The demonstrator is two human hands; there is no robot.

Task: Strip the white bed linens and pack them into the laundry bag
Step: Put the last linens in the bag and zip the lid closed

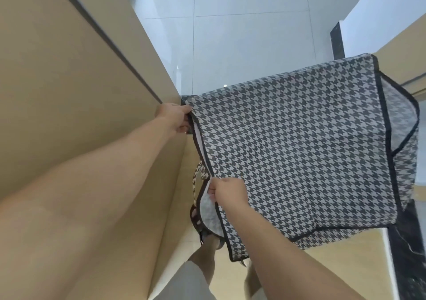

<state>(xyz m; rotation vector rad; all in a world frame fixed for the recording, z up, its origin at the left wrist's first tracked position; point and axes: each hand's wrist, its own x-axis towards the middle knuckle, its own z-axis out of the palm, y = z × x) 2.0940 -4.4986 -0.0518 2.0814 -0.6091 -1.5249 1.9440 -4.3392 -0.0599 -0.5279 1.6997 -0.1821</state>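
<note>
A large black-and-white houndstooth laundry bag [297, 152] with black trim hangs in the air in front of me, its opening edge turned toward me. My left hand [176, 118] grips the upper corner of that edge beside the beige wall. My right hand [227, 191] pinches the rim lower down, holding the mouth slightly apart so the pale lining shows. A houndstooth handle strap [198, 180] dangles below the rim. No white linens are in view.
A beige panelled wall [69, 92] runs close along the left. White tiled floor [242, 34] lies ahead, beige floor [334, 267] below me. A dark marble strip [410, 253] stands at the right. My foot in a sandal [207, 235] shows under the bag.
</note>
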